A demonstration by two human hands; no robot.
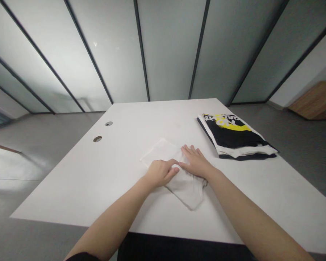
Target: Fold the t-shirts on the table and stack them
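A folded white cloth point(186, 192) lies at a slant on the table in front of me, its surface slightly creased. Resting on its left part is my left hand point(160, 172), palm down, with thumb and bent index finger apart; its other fingers are mostly hidden. My right hand point(197, 162) lies flat with fingers spread over the cloth's right side. The tip of its thumb is close to my left index finger. A small bunched edge of the cloth shows under my right wrist.
To the right sits a stack of folded shirts point(228, 139), black and white, the top one with a yellow and white print. The white table point(78, 181) has two round holes at its left. Frosted glass panels point(168, 47) stand behind it.
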